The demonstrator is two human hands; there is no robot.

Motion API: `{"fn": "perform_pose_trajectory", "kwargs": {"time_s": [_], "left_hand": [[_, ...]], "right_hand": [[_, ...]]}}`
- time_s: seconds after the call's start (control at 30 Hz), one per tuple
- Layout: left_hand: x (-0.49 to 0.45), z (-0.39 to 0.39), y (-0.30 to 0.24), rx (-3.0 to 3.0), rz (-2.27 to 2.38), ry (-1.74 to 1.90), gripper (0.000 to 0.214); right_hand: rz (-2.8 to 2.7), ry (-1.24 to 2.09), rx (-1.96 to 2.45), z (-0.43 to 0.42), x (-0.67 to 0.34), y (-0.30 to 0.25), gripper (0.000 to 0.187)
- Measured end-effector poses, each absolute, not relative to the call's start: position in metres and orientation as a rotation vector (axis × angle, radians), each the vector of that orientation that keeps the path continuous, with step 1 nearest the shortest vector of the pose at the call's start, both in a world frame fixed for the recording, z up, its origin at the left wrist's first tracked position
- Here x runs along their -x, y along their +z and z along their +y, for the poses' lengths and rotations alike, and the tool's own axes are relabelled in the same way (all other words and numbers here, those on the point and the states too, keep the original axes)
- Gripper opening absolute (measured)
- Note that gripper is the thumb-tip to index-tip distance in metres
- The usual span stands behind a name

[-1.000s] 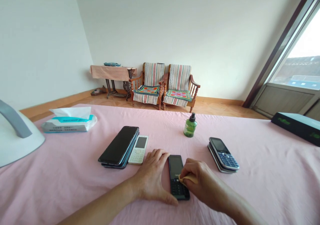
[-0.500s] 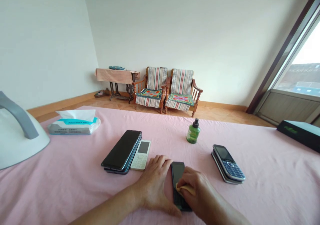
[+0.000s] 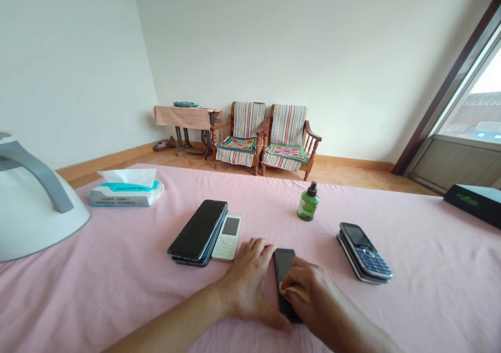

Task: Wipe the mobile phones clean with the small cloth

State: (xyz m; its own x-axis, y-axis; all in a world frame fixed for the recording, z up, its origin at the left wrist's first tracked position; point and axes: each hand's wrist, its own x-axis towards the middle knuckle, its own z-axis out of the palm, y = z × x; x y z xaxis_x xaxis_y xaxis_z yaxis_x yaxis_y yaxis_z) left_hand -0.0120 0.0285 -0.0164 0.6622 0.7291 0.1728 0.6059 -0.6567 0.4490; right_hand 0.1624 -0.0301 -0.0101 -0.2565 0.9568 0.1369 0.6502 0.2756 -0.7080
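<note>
A dark smartphone [image 3: 285, 263] lies face up on the pink cloth, close in front of me. My right hand [image 3: 309, 290] is closed on a small yellow cloth [image 3: 294, 291], which is pressed to the phone's screen. Spread along the phone's left side is my left hand [image 3: 252, 285], its thumb at the lower edge and its fingertips by the upper left corner. The right hand covers the phone's lower right part. Just beyond my left fingers, a white keypad phone [image 3: 227, 238] rests beside a stack of black smartphones [image 3: 199, 230].
A green spray bottle [image 3: 308, 204] stands farther back, and stacked keypad phones [image 3: 366, 254] lie to the right. At left are a tissue pack [image 3: 125, 192] and a white kettle-like object [image 3: 39, 207]. A dark box [image 3: 473, 204] sits far right on the pink tablecloth [image 3: 129, 269].
The whole view has shifted slightly, so things appear a little to the right and higher. Both hands keep nearly the same place at the phone, the yellow cloth still on its screen.
</note>
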Motion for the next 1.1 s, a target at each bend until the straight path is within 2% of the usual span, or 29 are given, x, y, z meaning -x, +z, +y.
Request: {"fn": "perform_pose_trajectory", "kwargs": {"time_s": [1.1], "left_hand": [[0.0129,0.0291,-0.0204,-2.554,1.044,0.517,0.097]], "right_hand": [[-2.017,0.673,1.525,-0.0319,-0.1623,-0.0074,0.023]]}}
